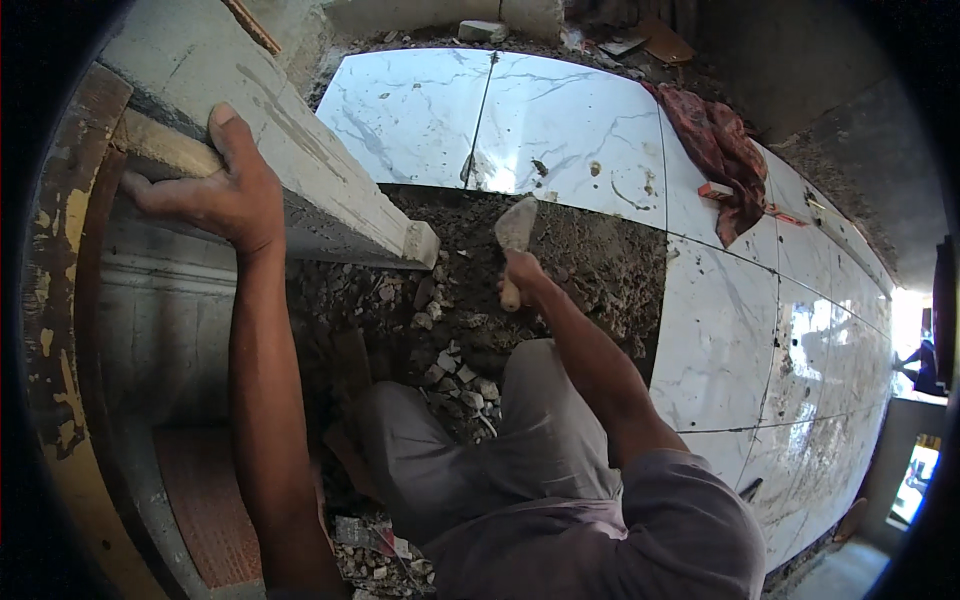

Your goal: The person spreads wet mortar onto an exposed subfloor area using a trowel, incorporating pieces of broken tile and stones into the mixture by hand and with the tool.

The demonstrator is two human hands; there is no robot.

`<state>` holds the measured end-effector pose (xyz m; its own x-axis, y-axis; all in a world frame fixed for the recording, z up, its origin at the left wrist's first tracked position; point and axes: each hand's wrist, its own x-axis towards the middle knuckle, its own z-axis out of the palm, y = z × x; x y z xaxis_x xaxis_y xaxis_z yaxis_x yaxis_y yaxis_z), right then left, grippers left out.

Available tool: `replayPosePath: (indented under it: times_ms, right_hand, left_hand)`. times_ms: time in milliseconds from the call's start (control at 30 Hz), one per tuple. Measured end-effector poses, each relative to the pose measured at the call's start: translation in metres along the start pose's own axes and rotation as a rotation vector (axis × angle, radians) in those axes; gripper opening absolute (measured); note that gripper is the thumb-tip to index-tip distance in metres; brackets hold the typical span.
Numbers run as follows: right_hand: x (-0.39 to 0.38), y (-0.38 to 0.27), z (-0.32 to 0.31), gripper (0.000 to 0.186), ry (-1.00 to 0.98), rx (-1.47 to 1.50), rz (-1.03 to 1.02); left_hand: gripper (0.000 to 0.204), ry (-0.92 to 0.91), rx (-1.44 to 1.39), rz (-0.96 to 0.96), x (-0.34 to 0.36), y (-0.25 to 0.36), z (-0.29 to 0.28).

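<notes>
In my right hand point(520, 268) is a trowel point(516, 224), its wooden handle in my closed fingers. The mortar-smeared blade points away from me, its tip by the near edge of the white marbled tiles point(405, 105). Rough dark mortar bed point(590, 265) lies around and below it. My left hand point(240, 195) is raised at the left, thumb up against a concrete ledge point(320, 150). Its fingers reach around a short wooden bar point(165, 145), beside the worn painted wooden frame point(65, 260). The fingertips' undersides are hidden.
Laid tiles point(715, 330) continue along the right, with mortar smears. A dark red cloth point(715, 150) lies on them near a small red-orange block point(713, 191). Broken rubble point(465, 385) is between my knees. A reddish board point(210, 505) leans at lower left.
</notes>
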<state>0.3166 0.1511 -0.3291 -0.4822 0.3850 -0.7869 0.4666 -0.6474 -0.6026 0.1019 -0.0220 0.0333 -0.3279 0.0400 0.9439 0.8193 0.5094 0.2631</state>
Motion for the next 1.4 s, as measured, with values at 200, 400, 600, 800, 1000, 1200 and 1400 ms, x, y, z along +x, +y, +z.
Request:
replayPosePath:
  times_ms: [200,400,600,800,1000,1200,1400]
  right_hand:
    - [0.059,0.024,-0.026,0.037,-0.195,-0.537,-0.311]
    - [-0.078,-0.015,-0.125,0.034,-0.142,-1.447,-0.855]
    - [-0.206,0.043,-0.219,0.031,0.130,-0.546,-0.152]
    - [-0.172,0.092,-0.145,0.027,0.189,0.069,-0.021]
    - [-0.126,0.066,-0.087,0.036,0.173,0.007,-0.095]
    - [-0.048,0.053,-0.021,0.037,0.188,0.084,-0.126]
    - [0.051,0.058,-0.027,0.039,0.021,-0.434,-0.352]
  left_hand:
    - [0.098,0.050,-0.187,-0.045,-0.009,0.027,0.021]
    - [0.100,0.029,-0.079,0.010,0.000,-0.002,0.002]
    - [0.103,0.029,0.110,0.072,-0.004,-0.001,0.011]
    - [0.102,-0.044,0.017,0.158,-0.002,-0.006,0.010]
    - [0.098,0.004,-0.145,0.123,-0.004,-0.003,0.015]
    - [0.098,-0.009,-0.264,0.060,-0.001,0.003,0.010]
    - [0.095,-0.031,-0.190,0.103,-0.004,-0.007,0.017]
